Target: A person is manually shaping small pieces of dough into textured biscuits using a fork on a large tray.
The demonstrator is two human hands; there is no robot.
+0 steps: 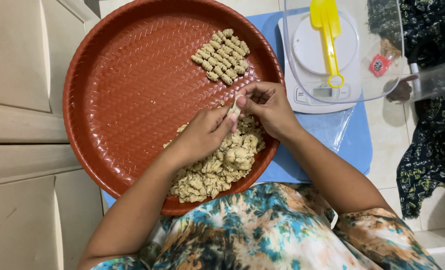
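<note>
While both hands meet over the near right part of the tray, I see them pinching one small strip of dough [235, 106] between their fingertips: my left hand [202, 134] closes on it from below, my right hand [268, 107] from above. Just beneath them, touching the left wrist, lies the loose heap of dough [220, 167] on the round red-brown woven-pattern tray [127, 95]. Farther up the tray, well apart from the heap, shaped dough pieces [221, 56] sit in tidy rows. To the right, on a blue mat [355, 145], stands a white kitchen scale [322, 90] under a clear bowl [382, 55] holding a yellow spatula [327, 35]. A small red packet [380, 65] lies just beyond.
</note>
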